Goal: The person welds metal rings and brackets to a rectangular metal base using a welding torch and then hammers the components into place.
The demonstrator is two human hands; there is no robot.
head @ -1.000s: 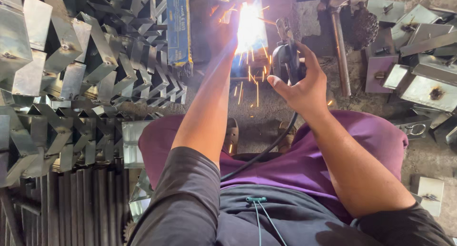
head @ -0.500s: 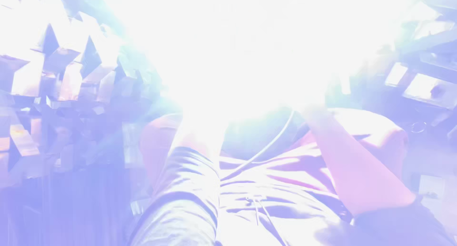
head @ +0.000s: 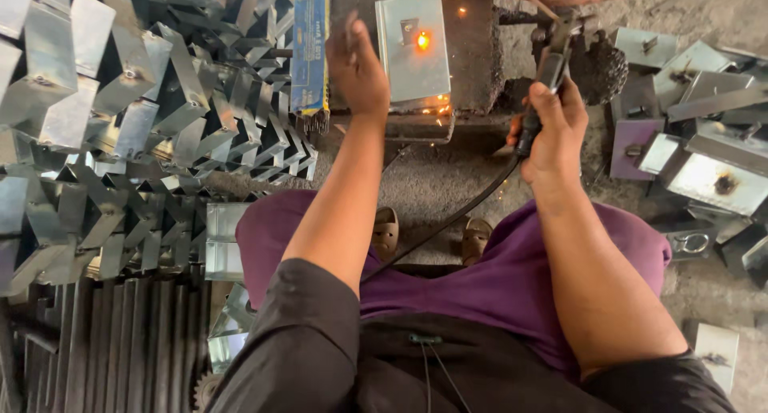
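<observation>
Welding holder (head: 549, 65) sat gripped in my right hand (head: 552, 133), fingers wrapped tight around its dark handle, its black cable (head: 448, 221) trailing down toward my lap. I had it raised to the right of the steel plate (head: 413, 45), well apart from it, where a small orange spot glowed and a few sparks lay along the lower edge. My left hand (head: 358, 69) hovered just left of the plate, fingers loosely spread and holding nothing. Stacked angle brackets (head: 144, 125) crowded the left side, beside a blue box (head: 310, 45).
</observation>
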